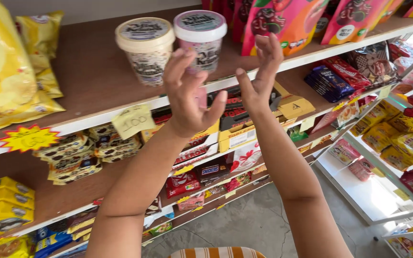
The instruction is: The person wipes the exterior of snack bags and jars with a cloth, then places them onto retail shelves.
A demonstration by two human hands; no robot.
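Observation:
Two round tubs stand side by side on the upper wooden shelf (96,71): a cream-lidded tub (145,50) on the left and a pink tub with a white lid (201,38) on the right. My left hand (190,98) is raised just in front of the tubs, fingers spread, holding nothing. My right hand (260,71) is raised to the right of the pink tub, fingers apart and empty, close to it but not touching.
Yellow snack bags (5,71) lie at the shelf's left, pink pouches (288,19) at the right. Lower shelves hold biscuit packs (72,153), candy bars and boxes (244,134). A second rack (397,143) with packets stands at right. Concrete floor below.

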